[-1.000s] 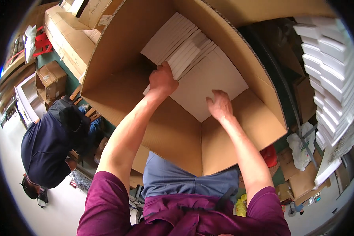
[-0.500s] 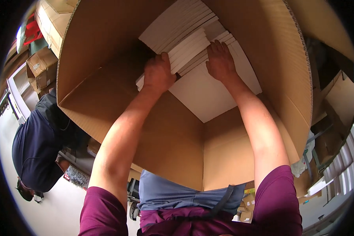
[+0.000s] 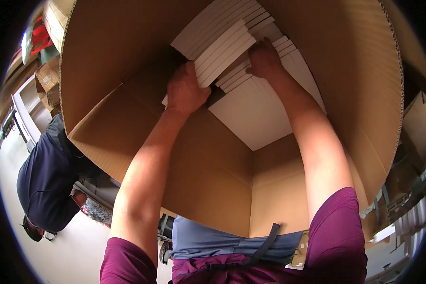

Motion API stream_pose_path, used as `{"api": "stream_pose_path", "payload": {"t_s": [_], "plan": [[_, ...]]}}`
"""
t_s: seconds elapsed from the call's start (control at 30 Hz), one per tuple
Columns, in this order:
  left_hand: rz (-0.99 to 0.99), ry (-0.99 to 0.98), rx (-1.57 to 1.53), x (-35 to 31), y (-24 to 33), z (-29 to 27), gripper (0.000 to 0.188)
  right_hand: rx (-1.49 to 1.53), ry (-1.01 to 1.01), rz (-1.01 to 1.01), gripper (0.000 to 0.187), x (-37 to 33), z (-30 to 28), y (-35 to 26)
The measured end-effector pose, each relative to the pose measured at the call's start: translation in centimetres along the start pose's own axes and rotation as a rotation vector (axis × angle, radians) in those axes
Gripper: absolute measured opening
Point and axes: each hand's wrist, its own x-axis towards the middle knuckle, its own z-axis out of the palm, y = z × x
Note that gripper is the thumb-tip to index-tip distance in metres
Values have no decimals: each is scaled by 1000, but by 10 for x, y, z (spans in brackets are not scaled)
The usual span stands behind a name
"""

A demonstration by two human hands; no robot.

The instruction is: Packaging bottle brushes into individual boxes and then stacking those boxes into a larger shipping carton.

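Deep inside a large brown carton lies a row of thin white boards (image 3: 262,111), several stacked on edge or flat in packed layers. My left hand (image 3: 185,90) is wrapped round the left end of a bundle of white boards (image 3: 226,52), its thumb on the near side. At the bundle's right end my right hand (image 3: 265,59) is bent, its fingers curled at the corner and partly hidden. The bundle stands slightly above the boards beside it, with a dark gap at its near edge. More white boards (image 3: 217,21) are packed along the far side.
The tall walls of the carton (image 3: 213,175) surround both forearms. To the left a person in dark clothes (image 3: 49,175) bends over beside a grey fuzzy item (image 3: 97,212). Smaller brown boxes (image 3: 47,80) are stacked at the far left.
My right hand has curled from lying flat with outstretched fingers to bending at the bundle's right end. The bundle has shifted slightly right and away, and the view has moved a little.
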Motion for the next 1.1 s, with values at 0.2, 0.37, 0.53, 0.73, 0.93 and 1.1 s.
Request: {"api": "stream_pose_path", "payload": {"t_s": [0.2,0.37,0.53,0.73,0.93,1.1], "plan": [[-19,4,-47,-3,-7,3,71,45,-25,34,67,0,1,-1],[-30,-38,7,-2,1,-6,61,20,-124,-22,67,0,-2,3],[25,-23,11,-3,-4,-3,57,79,-127,7,69,1,8,-5],[12,-189,21,0,9,0,65,228,240,-19,77,-4,47,6],[-27,-315,-177,9,-6,-5,67,232,238,-35,67,-9,55,7],[-20,-378,-184,21,-15,-8,69,257,332,-49,66,-12,62,8]]}}
